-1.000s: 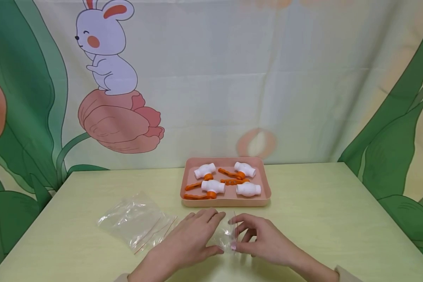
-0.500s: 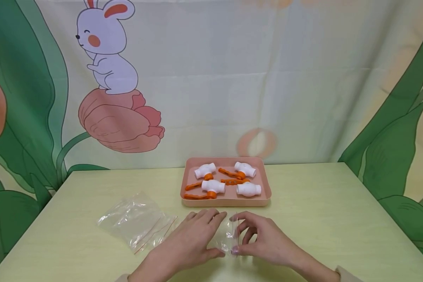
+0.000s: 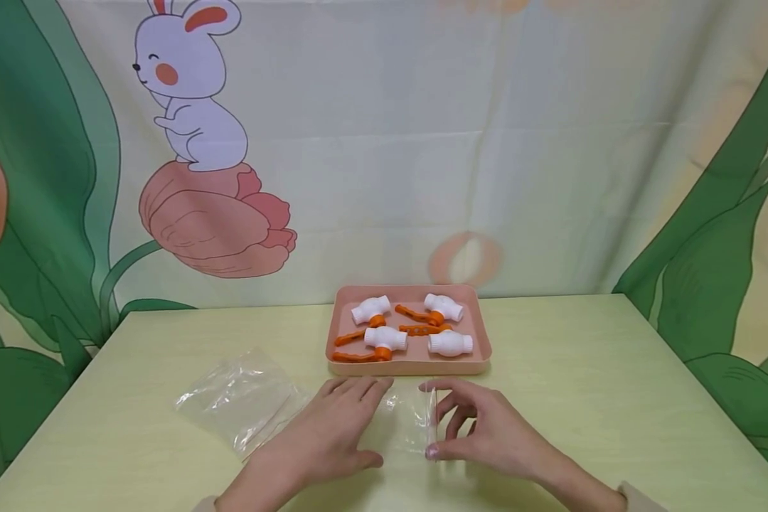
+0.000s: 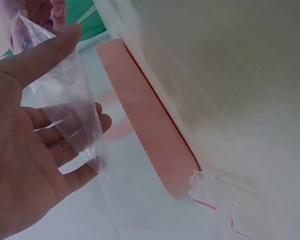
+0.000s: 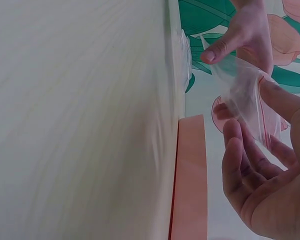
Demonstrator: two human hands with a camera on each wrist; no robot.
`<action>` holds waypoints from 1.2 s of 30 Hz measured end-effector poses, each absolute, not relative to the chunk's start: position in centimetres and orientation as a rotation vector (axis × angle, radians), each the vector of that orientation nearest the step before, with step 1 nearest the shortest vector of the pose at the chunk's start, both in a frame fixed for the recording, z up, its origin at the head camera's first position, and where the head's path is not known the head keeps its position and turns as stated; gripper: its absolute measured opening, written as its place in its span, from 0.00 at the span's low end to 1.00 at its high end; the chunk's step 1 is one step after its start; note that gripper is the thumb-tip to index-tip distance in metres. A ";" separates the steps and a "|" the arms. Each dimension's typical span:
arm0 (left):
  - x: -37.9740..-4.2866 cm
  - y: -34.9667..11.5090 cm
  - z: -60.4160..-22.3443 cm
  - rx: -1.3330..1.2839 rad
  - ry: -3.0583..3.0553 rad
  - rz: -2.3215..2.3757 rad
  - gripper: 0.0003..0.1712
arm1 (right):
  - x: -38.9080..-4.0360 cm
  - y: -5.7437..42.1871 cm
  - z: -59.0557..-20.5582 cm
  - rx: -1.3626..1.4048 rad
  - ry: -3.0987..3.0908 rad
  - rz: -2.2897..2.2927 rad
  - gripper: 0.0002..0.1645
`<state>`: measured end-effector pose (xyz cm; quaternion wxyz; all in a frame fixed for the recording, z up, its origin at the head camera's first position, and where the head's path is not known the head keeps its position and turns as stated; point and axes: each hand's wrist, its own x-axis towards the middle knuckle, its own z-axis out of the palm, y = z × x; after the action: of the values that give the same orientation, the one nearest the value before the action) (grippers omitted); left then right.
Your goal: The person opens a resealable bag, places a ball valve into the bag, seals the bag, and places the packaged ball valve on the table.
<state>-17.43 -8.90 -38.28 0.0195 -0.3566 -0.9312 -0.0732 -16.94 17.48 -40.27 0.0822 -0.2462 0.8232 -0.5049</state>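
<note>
A: How are the hands posed?

B: Facing each other, apart, with a clear plastic bag (image 3: 402, 421) between them. The right hand (image 3: 486, 430) bends its fingers and holds one edge, forefinger at the far end and thumb at the near end. The left hand (image 3: 339, 430) has its fingers nearly straight and its thumb spread away from them.

A: Does the left grip it too?

B: I can't tell; its fingers show through the film from the left wrist.

A: And the bag itself?

B: Thin, shiny, creased, with a red line along the edge at the right hand. It's just in front of the pink tray (image 3: 409, 368), over the worktop (image 3: 589, 398).
</note>
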 end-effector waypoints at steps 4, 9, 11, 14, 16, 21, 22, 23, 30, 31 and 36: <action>-17.5 -9.1 -38.4 -1.099 -2.887 -0.219 0.53 | -17.0 17.6 -40.4 -0.774 2.484 -1.513 0.36; -17.5 -9.0 -38.4 -1.107 -2.895 -0.193 0.50 | -17.0 17.5 -40.4 -0.801 2.538 -1.559 0.22; -17.5 -8.9 -38.3 -1.109 -2.903 -0.176 0.50 | -16.9 17.4 -40.3 -0.760 2.526 -1.587 0.18; -17.5 -8.7 -38.3 -1.106 -2.907 -0.146 0.49 | -16.9 17.3 -40.1 -0.683 2.487 -1.610 0.17; -17.4 -8.6 -38.3 -1.099 -2.898 -0.120 0.49 | -17.0 17.3 -39.9 -0.651 2.464 -1.617 0.17; -17.2 -8.4 -38.4 -1.071 -2.871 -0.044 0.48 | -17.0 17.4 -39.6 -0.548 2.387 -1.647 0.19; -17.2 -8.4 -38.4 -1.068 -2.871 -0.029 0.48 | -17.0 17.4 -39.6 -0.524 2.370 -1.655 0.20; -17.2 -8.3 -38.4 -1.066 -2.869 -0.016 0.48 | -17.0 17.4 -39.5 -0.503 2.348 -1.668 0.20; -17.2 -8.3 -38.5 -1.079 -2.840 0.016 0.46 | -17.1 17.3 -39.6 -0.452 2.192 -1.805 0.18; -17.2 -8.3 -38.5 -1.081 -2.837 0.017 0.46 | -17.1 17.2 -39.7 -0.460 2.189 -1.812 0.17; -17.2 -8.4 -38.6 -1.090 -2.833 -0.019 0.45 | -17.0 17.1 -39.9 -0.479 2.152 -1.840 0.20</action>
<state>-17.17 -8.37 -38.59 0.0532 -0.3586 -0.9320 -0.0062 -16.99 17.14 -39.88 0.1347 -0.1653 0.7427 -0.6348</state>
